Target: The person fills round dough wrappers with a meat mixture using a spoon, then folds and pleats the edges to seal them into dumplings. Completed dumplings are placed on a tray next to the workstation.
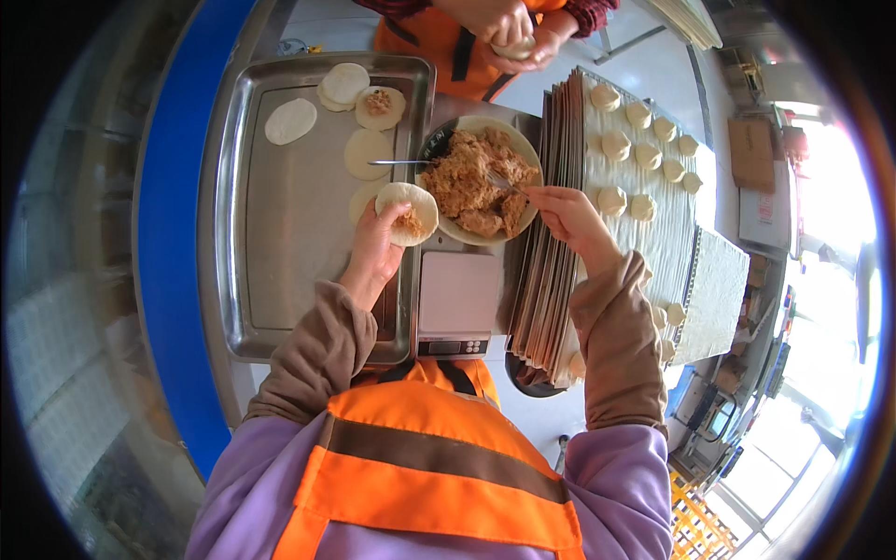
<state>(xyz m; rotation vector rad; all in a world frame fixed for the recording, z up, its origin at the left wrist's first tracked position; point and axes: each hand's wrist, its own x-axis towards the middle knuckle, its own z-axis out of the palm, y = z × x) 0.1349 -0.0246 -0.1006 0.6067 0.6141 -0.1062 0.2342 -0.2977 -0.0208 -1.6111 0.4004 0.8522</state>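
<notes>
On my left hand (376, 250) rests a round dough wrapper (390, 196), its thumb pressing the near side; a small heap of filling (411, 222) lies on the dough. My right hand (570, 222) grips the handle of a metal utensil (516, 189), whose head is sunk in the meat filling (458, 168). That filling heaps up in a wide bowl (483, 240). Another metal handle (399, 162) juts out over the bowl's left rim. Several flat wrappers (290, 122) lie in the steel tray (280, 280), and one wrapper (392, 119) at its far right corner bears filling.
Nearer me than the bowl stands a digital scale (458, 290). Stacked trays (546, 245) rise at the right, several shaped buns (616, 145) on the top one. Across the table, a co-worker's hands (514, 42) hold a piece of dough (514, 49). A blue edge (175, 231) runs along the left.
</notes>
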